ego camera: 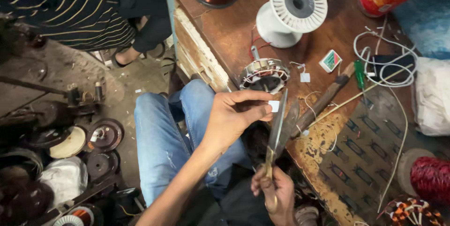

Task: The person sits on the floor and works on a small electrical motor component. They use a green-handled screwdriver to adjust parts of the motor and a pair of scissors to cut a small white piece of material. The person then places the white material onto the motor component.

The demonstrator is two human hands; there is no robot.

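A person's left hand is pinching a small white paper slip between thumb and fingertips, just above the lap. The right hand is gripping the handles of open scissors, whose blades are reaching up to the slip. The paper is looking light and flimsy (likely to bend or slip), so holding it by one edge probably suits best. A wound motor stator is sitting close behind on the cluttered wooden bench, leaving little free room there.
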